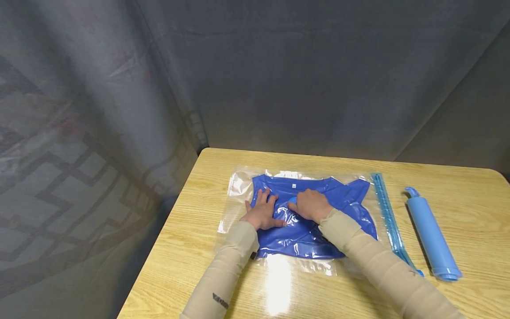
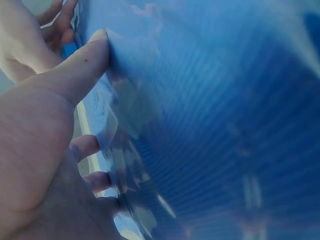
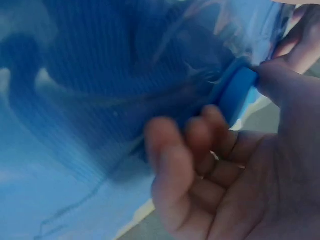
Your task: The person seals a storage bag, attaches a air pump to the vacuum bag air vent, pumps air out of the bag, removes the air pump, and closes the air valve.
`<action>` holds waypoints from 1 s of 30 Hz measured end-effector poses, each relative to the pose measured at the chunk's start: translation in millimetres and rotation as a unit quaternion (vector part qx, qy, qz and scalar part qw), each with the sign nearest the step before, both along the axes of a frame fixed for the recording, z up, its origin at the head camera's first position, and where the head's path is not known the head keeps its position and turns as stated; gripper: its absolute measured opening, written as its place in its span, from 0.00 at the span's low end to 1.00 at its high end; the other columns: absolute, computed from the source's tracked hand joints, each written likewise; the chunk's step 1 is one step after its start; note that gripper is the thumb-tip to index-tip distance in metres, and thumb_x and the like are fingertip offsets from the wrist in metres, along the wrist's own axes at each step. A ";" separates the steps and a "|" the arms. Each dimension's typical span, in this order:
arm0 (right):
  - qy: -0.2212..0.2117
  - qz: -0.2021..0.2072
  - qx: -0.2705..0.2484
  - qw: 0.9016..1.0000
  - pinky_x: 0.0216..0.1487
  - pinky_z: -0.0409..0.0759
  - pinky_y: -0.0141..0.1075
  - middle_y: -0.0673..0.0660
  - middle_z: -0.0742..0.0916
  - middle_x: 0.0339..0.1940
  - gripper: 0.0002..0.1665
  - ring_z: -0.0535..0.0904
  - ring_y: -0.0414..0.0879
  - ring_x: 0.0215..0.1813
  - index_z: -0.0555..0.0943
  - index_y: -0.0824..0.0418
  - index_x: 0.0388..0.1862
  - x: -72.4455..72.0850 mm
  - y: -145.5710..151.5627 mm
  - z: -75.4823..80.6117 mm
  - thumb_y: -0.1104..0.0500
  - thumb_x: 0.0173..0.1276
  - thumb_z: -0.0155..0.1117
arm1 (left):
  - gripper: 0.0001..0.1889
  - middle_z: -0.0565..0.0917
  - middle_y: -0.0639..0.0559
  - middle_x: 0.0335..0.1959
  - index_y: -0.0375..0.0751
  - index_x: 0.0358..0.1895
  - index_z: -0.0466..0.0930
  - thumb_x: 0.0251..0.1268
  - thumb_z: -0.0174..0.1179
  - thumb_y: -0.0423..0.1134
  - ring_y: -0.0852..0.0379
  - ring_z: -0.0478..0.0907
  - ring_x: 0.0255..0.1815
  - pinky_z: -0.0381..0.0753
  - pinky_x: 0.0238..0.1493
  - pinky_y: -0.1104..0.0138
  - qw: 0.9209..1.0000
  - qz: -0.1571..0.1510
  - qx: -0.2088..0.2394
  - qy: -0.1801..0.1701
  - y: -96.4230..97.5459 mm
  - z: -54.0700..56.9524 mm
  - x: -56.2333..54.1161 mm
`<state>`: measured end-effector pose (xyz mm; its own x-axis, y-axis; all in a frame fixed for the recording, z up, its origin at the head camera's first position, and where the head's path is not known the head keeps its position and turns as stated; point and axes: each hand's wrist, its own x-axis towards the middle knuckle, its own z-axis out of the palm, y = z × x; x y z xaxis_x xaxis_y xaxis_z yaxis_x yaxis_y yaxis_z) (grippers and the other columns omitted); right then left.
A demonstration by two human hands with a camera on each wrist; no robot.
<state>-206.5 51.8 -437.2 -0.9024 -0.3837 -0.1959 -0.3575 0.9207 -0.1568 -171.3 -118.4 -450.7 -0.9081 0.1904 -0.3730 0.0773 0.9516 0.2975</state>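
A clear plastic vacuum storage bag lies flat on the table with a folded blue garment inside it. My left hand rests on the left part of the bag, fingers spread and pressing the plastic. Near the bag's middle, my right hand grips a round blue valve cap between thumb and curled fingers. Only a sliver of the cap shows in the head view. In the left wrist view, the thumb touches the shiny plastic.
A blue zip seal strip runs along the bag's right edge, with a small slider at its near end. Right of it lies a light blue hand pump on the wooden table. A grey curtain hangs behind the table.
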 end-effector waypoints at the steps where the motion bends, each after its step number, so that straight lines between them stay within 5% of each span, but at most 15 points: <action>1: 0.007 0.009 -0.005 1.000 0.37 0.82 0.53 0.66 0.86 0.34 0.29 0.84 0.61 0.37 0.83 0.68 0.34 0.3 1.0 0.4 0.41 0.66 0.59 | 0.50 0.43 0.46 0.80 0.51 0.76 0.52 0.52 0.65 0.64 0.45 0.32 0.81 0.42 0.70 0.32 1.000 0.000 0.001 0.000 0.0 0.2 0.2; 6: 0.050 0.102 -0.048 0.992 0.40 0.82 0.52 0.65 0.81 0.40 0.25 0.82 0.58 0.37 0.80 0.67 0.46 0.6 5.6 4.3 0.50 0.57 0.72 | 0.50 0.44 0.45 0.80 0.51 0.76 0.53 0.52 0.66 0.64 0.44 0.34 0.81 0.43 0.70 0.32 1.000 0.001 0.005 0.004 0.0 0.1 1.2; 11: 0.044 0.168 -0.061 0.983 0.40 0.82 0.48 0.62 0.80 0.40 0.20 0.81 0.54 0.35 0.83 0.63 0.45 -1.8 8.4 7.7 0.56 0.54 0.75 | 0.50 0.42 0.45 0.80 0.51 0.76 0.52 0.52 0.65 0.65 0.45 0.33 0.81 0.43 0.70 0.32 1.000 0.001 0.001 0.000 -0.2 0.2 1.0; 23: 0.047 0.163 -0.072 0.983 0.40 0.80 0.48 0.60 0.83 0.33 0.17 0.80 0.54 0.36 0.85 0.65 0.40 -5.6 8.4 10.3 0.58 0.53 0.74 | 0.51 0.42 0.46 0.80 0.51 0.76 0.52 0.52 0.65 0.66 0.45 0.32 0.81 0.42 0.70 0.32 1.000 0.000 0.003 -0.001 -0.5 1.3 -0.5; 30: 0.077 0.118 -0.082 0.987 0.34 0.80 0.49 0.60 0.82 0.24 0.10 0.80 0.54 0.30 0.82 0.65 0.26 -0.7 0.4 5.9 0.59 0.51 0.72 | 0.51 0.42 0.45 0.80 0.51 0.76 0.52 0.52 0.64 0.65 0.45 0.33 0.81 0.42 0.70 0.32 1.000 -0.001 0.002 -0.001 -0.8 0.9 0.4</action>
